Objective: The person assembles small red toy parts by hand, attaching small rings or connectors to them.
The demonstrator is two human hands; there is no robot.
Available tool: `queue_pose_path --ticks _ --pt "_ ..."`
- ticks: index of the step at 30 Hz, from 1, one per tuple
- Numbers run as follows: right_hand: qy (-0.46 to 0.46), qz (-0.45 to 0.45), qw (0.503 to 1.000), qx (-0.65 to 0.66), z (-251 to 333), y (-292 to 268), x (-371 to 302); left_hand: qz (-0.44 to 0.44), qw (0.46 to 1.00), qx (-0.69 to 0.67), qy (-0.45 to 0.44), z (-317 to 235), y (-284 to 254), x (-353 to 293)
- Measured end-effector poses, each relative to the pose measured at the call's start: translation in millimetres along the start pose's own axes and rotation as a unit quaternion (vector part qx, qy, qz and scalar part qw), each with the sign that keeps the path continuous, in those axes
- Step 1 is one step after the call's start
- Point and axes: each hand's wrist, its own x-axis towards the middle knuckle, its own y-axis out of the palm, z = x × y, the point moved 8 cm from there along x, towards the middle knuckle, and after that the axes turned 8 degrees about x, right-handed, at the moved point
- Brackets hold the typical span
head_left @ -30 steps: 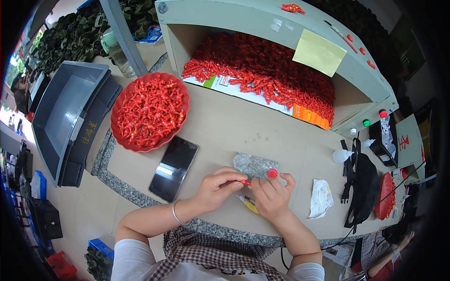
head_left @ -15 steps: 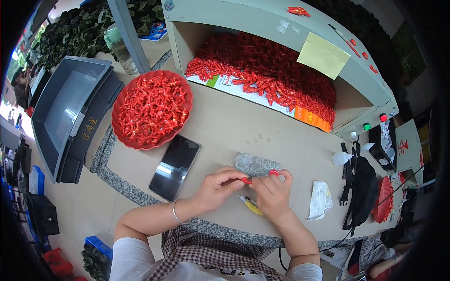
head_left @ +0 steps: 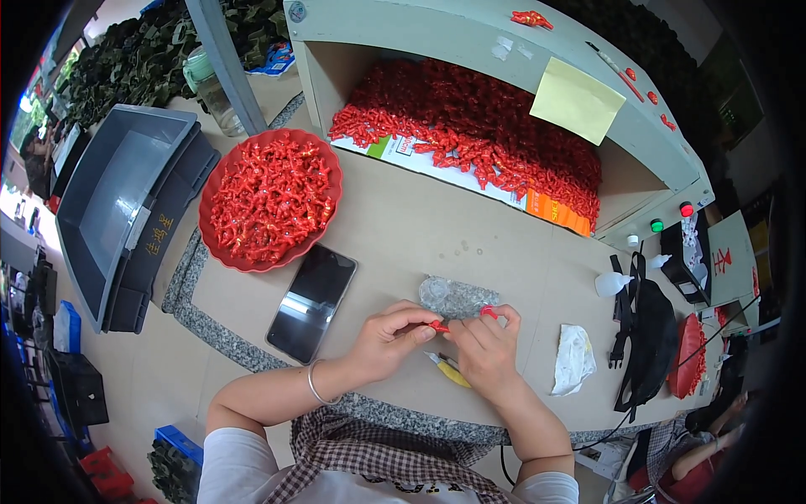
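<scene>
Red little plastic piece (head_left: pixel 438 326) is the thing being worked on, pinched between the fingertips of both hands right at the near-middle of the tan worktable (head_left: pixel 420 235), but going big to small first: far side there's a grey open-front cabinet (head_left: pixel 470 34) stuffed with a heap of red parts (head_left: pixel 478 126), with a yellow sticky note (head_left: pixel 577 100) on its top. Left of that sits a stack of dark grey bins (head_left: pixel 117 210), then a round red tray (head_left: pixel 270 200) full of the same red bits. A black phone (head_left: pixel 312 302) lies face up just left of the hands, a black strap bag (head_left: pixel 646 336) is off to the right, and a crumpled white cloth (head_left: pixel 573 359) is near the right wrist. Left hand (head_left: pixel 388 340) is curled nearly closed, thumb and forefinger gripping the piece; right hand (head_left: pixel 483 353) is curled too, also holding a second red bit (head_left: pixel 487 312) at its fingertips. Just beyond them lies a clear bag (head_left: pixel 457 296), and a yellow tool (head_left: pixel 449 371) pokes out under the right hand.
</scene>
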Motion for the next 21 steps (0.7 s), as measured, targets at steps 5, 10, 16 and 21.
queue_pose_path --ticks 5,10,16,21 --pt "-0.003 -0.002 1.0 0.0 1 -1 0 0.004 1.0 0.004 0.007 0 0 0" --pt "-0.008 -0.006 1.0 -0.003 2 -2 0 -0.002 0.999 0.03 0.039 -10 -1 0" --pt "-0.005 -0.011 1.0 -0.002 1 -2 1 0.003 1.0 -0.004 0.01 -3 0 1" --pt "0.054 0.013 0.996 0.064 -8 2 1 0.007 0.997 -0.057 -0.052 11 1 1"
